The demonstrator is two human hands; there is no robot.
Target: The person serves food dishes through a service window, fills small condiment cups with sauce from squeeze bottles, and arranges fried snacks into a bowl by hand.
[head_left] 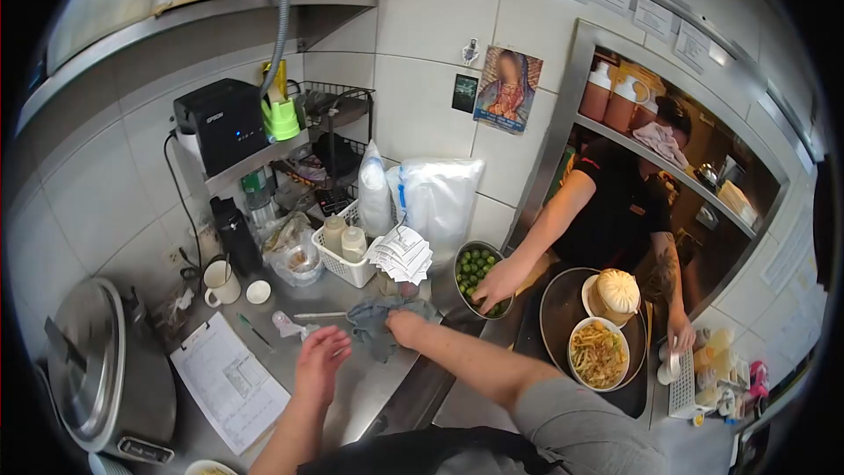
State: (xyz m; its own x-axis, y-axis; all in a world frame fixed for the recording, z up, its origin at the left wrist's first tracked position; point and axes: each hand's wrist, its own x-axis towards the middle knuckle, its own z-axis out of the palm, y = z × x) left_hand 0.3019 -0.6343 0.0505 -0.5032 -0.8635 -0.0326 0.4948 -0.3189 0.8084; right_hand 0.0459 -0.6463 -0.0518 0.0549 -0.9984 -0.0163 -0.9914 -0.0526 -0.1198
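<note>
Touching the grey-blue cloth (373, 318) on the metal counter (352, 393), the right hand (406, 327) has its fingers partly hidden, so whether they grip it or only press on it cannot be told. The left hand (323, 359) is open and holds nothing, its fingers spread at the cloth's eight o'clock, near a crumpled white item (288, 325).

Taking the cloth as the centre of the dial, a black printer (218, 127) marked "EPSON" stands toward eleven, blue lights on its front. At eight lies a clipboard (230, 383) with a printed form, its lines too small to read; a pen (255, 331) is beside it. Just past twelve, a fan of white slips (402, 255) carries unreadable print. Toward one, a poster (508, 91) hangs on the tiles, its lettering also too small. Up at two, labels (653, 18) on a rail bear illegible text.

Also at two, a co-worker's hand (499, 285) reaches into a pot (459, 286) of green limes (476, 266). At three, a bowl of noodles (600, 354) sits on a dark round tray (556, 308).
</note>
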